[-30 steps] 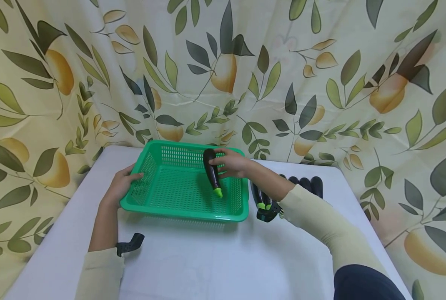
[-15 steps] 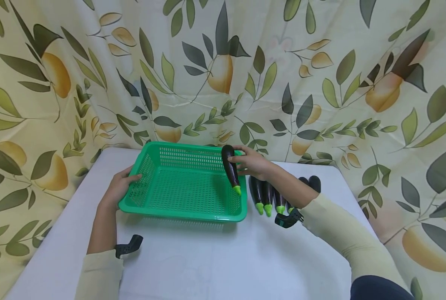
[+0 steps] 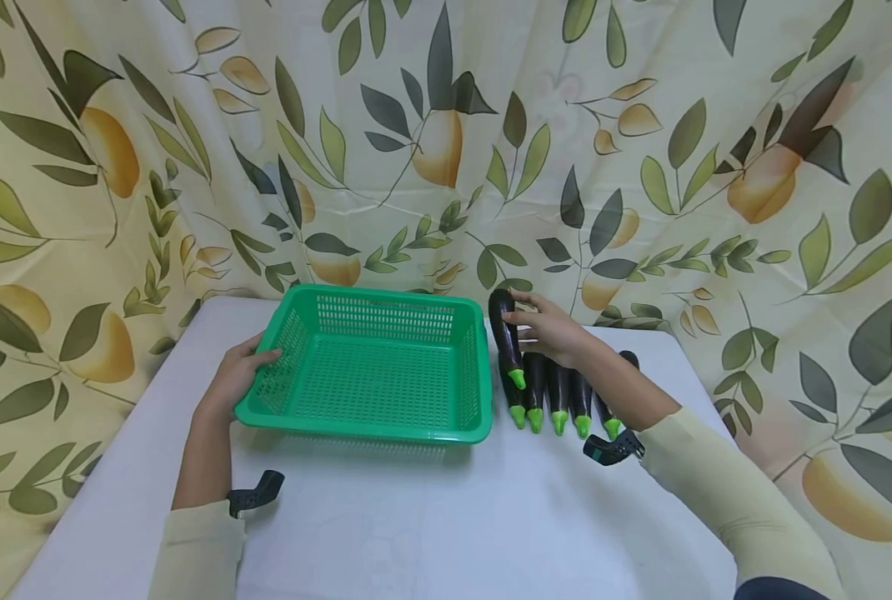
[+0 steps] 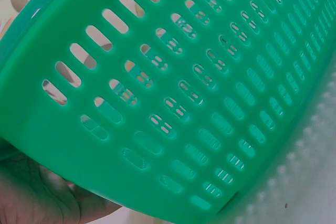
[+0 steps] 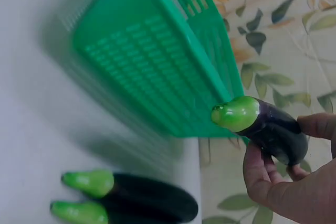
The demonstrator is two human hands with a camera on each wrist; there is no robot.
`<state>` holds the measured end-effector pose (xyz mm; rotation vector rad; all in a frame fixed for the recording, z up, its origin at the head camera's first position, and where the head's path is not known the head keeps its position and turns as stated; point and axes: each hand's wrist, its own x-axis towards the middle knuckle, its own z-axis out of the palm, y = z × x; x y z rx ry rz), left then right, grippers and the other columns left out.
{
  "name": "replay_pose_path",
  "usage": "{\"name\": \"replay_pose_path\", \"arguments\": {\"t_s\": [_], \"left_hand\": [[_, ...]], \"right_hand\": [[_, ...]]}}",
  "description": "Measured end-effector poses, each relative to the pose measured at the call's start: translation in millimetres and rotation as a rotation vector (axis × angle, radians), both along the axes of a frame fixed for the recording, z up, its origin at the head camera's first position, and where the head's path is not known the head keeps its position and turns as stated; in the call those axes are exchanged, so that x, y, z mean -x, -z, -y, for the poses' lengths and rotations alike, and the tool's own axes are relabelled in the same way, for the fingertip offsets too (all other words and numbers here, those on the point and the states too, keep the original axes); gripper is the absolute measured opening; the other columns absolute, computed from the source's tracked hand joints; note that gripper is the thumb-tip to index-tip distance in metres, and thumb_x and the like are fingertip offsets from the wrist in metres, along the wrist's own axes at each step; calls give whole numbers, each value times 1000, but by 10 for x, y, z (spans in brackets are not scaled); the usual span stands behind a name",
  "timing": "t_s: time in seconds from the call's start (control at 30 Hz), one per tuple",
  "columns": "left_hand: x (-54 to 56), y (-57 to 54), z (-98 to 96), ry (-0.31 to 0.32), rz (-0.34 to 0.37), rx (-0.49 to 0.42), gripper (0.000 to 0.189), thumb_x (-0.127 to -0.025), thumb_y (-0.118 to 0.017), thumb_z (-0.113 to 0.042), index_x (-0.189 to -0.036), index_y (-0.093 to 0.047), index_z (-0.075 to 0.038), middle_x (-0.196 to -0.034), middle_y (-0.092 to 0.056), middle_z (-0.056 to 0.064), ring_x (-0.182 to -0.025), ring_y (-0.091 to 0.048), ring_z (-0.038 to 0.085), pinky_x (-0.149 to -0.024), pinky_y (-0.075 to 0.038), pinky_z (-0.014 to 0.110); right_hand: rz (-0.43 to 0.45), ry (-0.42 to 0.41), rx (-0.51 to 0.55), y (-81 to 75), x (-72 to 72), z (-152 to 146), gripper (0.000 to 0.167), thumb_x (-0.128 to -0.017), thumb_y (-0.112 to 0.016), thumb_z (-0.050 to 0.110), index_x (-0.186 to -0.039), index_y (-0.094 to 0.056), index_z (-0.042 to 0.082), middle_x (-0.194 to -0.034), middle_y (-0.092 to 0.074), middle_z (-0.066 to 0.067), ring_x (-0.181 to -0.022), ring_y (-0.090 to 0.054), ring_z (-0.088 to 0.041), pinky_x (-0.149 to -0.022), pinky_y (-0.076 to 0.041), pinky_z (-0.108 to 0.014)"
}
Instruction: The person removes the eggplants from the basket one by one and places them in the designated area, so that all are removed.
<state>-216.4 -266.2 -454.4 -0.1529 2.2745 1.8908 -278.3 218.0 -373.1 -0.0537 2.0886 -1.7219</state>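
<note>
Head view first, biggest things down: one white worktop (image 3: pixel 431 517) against a leaf-and-fruit patterned curtain (image 3: pixel 641 150), and on it one green slotted basket (image 3: pixel 371 417), nothing inside it. Just right of the basket, count them, a row of eggplants (image 3: pixel 558 392) lying side by side on the worktop, green stem caps toward the person: four caps plainly show, a fifth dark body peeks out behind the forearm, though the arm hides part of that row. One more, the held eggplant (image 3: pixel 504 333), hangs above the row's left end, just outside the basket's right wall, tilted with its green cap down. Two hands now. The right hand (image 3: pixel 551 329) reaches forward, forearm stretched across the row, fingers and thumb wrapped round the dark upper body of the held eggplant; the right wrist view confirms it, fingers (image 5: pixel 262 166) curled under the purple skin, cap (image 5: pixel 236 114) free in the air. The left hand (image 3: pixel 236 375) grips the basket's left rim, thumb over the edge, palm against the slotted wall in the left wrist view, arm running straight back along the worktop.
</note>
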Motion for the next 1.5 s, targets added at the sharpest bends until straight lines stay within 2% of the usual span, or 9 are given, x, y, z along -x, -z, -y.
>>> {"name": "replay_pose_path", "arguments": {"t_s": [0.3,0.6,0.73,0.8,0.9,1.03,1.3,1.4,1.5], "left_hand": [[-1,-9,16,-6,2,-1,64,-111,-50,-24,-167,-24,-8,-157,-42,27,-109,-56,19,-80,-54,26],[-1,-6,-1,6,-1,4,65,-111,-49,-24,-167,-23,-6,-155,-43,28,-106,-57,18,-79,-54,26],[4,-20,-8,4,-8,8,64,-111,-49,-24,-167,-23,-6,-154,-44,29,-104,-58,16,-79,-55,27],[8,-27,-11,1,-8,10,64,-111,-50,-24,-167,-25,-7,-154,-44,28,-104,-58,17,-79,-55,26],[3,-31,-11,6,-8,20,64,-111,-49,-25,-167,-24,-7,-157,-41,28,-107,-56,17,-81,-54,26],[-20,-24,-9,6,3,36,65,-112,-48,-26,-167,-22,-6,-160,-39,27,-111,-53,20,-81,-52,26],[-17,15,-22,10,-11,20,63,-111,-49,-25,-167,-24,-6,-163,-37,25,-128,-48,31,-86,-50,27],[-7,17,-17,8,-17,24,64,-111,-49,-26,-167,-25,-7,-160,-40,26,-121,-52,28,-85,-51,27],[-6,16,-3,3,-14,27,64,-111,-49,-26,-167,-25,-7,-157,-42,26,-112,-54,22,-82,-53,26]], "right_hand": [[10,83,-39,60,-42,-395,76,-111,-54,18,-169,-6,10,-158,-31,-28,-143,-35,-50,-116,-34,-54],[24,201,-57,184,-66,-862,80,-110,-54,21,-169,-1,10,-167,-13,-29,-148,-25,-51,-117,-33,-53],[8,225,-89,225,-74,-1075,80,-111,-53,23,-169,-1,7,-165,-17,-26,-138,-39,-41,-106,-45,-40],[3,235,-105,235,-94,-1176,78,-111,-53,23,-169,-3,5,-158,-27,-25,-126,-49,-31,-96,-51,-32],[-3,260,-122,262,-130,-1323,77,-111,-52,23,-168,-5,4,-145,-38,-20,-106,-58,-16,-82,-54,-25],[-11,305,-145,326,-176,-1484,76,-110,-54,22,-168,-8,4,-134,-44,-16,-90,-62,-7,-77,-55,-22],[-52,345,-209,448,-222,-1814,76,-111,-49,25,-168,-4,2,-134,-45,-20,-86,-59,-5,-75,-55,-22],[-47,369,-243,458,-242,-1899,77,-111,-47,28,-167,-3,0,-143,-40,-26,-92,-58,-7,-78,-55,-22],[-48,410,-284,474,-260,-1958,77,-111,-47,29,-166,-3,-3,-141,-42,-24,-94,-54,-10,-78,-54,-21]]}}
